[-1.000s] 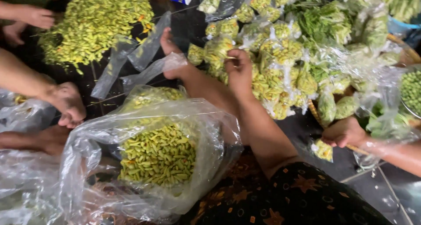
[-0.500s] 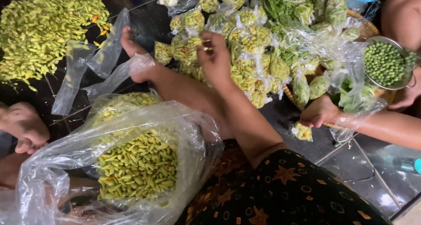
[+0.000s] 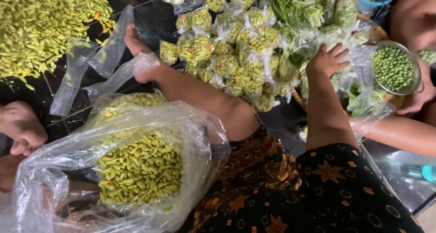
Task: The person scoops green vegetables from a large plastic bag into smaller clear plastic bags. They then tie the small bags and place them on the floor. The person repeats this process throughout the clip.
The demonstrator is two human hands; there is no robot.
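My right hand (image 3: 326, 59) reaches out with fingers spread and rests on a heap of small clear bags (image 3: 236, 51) packed with yellow-green pods. It holds nothing. A large clear plastic bag (image 3: 136, 169) full of the same pods stands open in front of my lap. My left hand (image 3: 63, 199) shows only dimly through that bag's plastic at the lower left, and its grip is hidden. My bare leg and foot (image 3: 136, 44) stretch toward the heap, the foot lying on empty plastic bags (image 3: 106, 56).
A loose pile of pods (image 3: 41, 28) covers the dark mat at upper left. Bundles of leafy greens (image 3: 299, 6) lie behind the heap. Another person's hand (image 3: 415, 101) holds a metal bowl of green peas (image 3: 394, 69) at right. Someone else's closed hand (image 3: 20, 128) rests at left.
My right hand has moved right across the heap, from its middle toward the pea bowl. The other person's hand at right has let go of a small bag and now holds the bowl.
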